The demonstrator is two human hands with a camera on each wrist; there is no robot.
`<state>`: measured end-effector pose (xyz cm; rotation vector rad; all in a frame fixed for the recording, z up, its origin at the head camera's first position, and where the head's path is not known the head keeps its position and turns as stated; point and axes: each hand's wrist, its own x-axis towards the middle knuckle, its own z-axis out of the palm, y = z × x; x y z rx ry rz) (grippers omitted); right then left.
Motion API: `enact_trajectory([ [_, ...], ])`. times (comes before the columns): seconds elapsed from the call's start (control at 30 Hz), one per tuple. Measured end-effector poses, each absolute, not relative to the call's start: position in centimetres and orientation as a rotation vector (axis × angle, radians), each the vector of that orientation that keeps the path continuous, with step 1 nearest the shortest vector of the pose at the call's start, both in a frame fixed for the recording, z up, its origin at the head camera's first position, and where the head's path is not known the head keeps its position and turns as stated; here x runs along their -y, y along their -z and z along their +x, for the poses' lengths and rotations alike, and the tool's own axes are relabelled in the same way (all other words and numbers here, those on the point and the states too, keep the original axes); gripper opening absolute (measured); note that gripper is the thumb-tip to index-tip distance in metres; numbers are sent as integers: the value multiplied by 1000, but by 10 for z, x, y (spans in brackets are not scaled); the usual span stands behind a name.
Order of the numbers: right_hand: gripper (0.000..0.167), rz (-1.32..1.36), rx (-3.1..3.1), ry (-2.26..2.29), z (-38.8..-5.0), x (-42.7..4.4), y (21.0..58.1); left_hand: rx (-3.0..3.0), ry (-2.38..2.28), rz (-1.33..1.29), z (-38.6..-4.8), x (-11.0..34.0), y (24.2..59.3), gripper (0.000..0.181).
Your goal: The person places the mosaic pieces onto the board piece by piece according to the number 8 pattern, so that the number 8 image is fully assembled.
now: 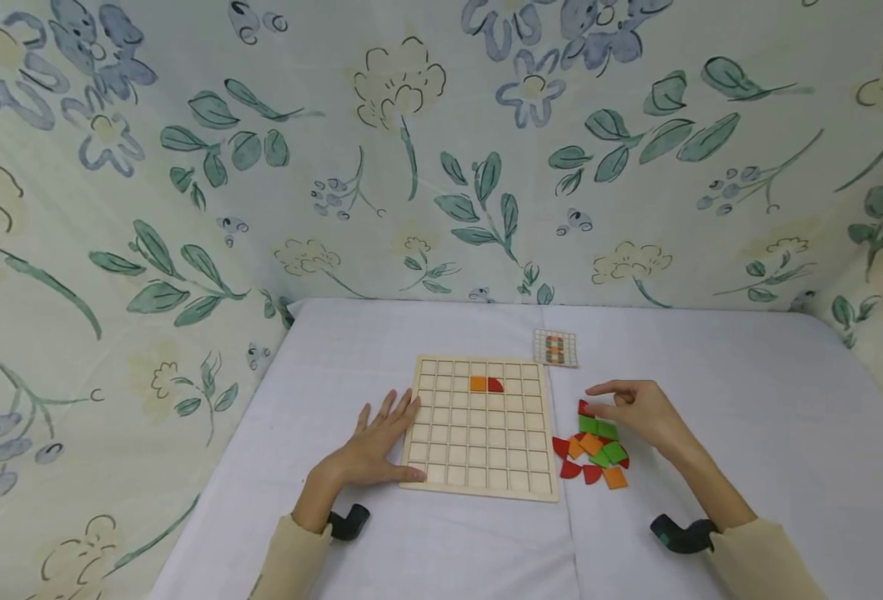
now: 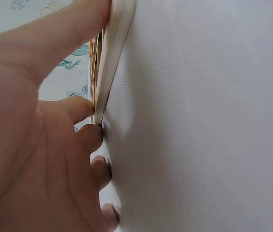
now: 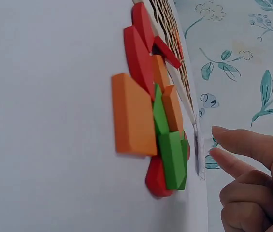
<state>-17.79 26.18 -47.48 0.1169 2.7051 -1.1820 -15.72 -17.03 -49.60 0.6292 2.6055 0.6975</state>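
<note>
A wooden grid board lies on the white cloth. In its upper part an orange square sits beside a red quarter-round piece, each in its own cell. My left hand rests at the board's left edge with fingers spread; the left wrist view shows the thumb and a finger against the board's side. Over the far end of a loose pile my right hand hovers, thumb and index finger extended and apart near a red piece. In the right wrist view nothing is between them and the other fingers are curled.
The pile right of the board mixes green squares, orange squares and red quarter-rounds, some overlapping. A small pattern card lies behind the board's far right corner. A flowered cloth hangs behind the table.
</note>
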Motion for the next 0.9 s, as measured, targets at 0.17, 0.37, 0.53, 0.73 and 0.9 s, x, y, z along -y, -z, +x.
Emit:
enact_trajectory([
  [0.17, 45, 162, -2719, 1174, -173, -264, 483, -2611, -709, 625, -157, 170, 496, 118],
  [0.37, 43, 193, -2796, 1159, -172, -257, 490, -2611, -708, 626, -157, 170, 498, 118],
  [0.53, 39, 169, -2811, 1165, -175, -252, 492, -2609, -728, 627, -157, 170, 499, 118],
  [0.73, 37, 148, -2790, 1158, -180, -247, 490, -2608, -723, 625, -157, 170, 498, 118],
  [0.9, 35, 110, -2823, 1140, -185, -242, 490, -2609, -724, 626, -157, 170, 497, 118],
])
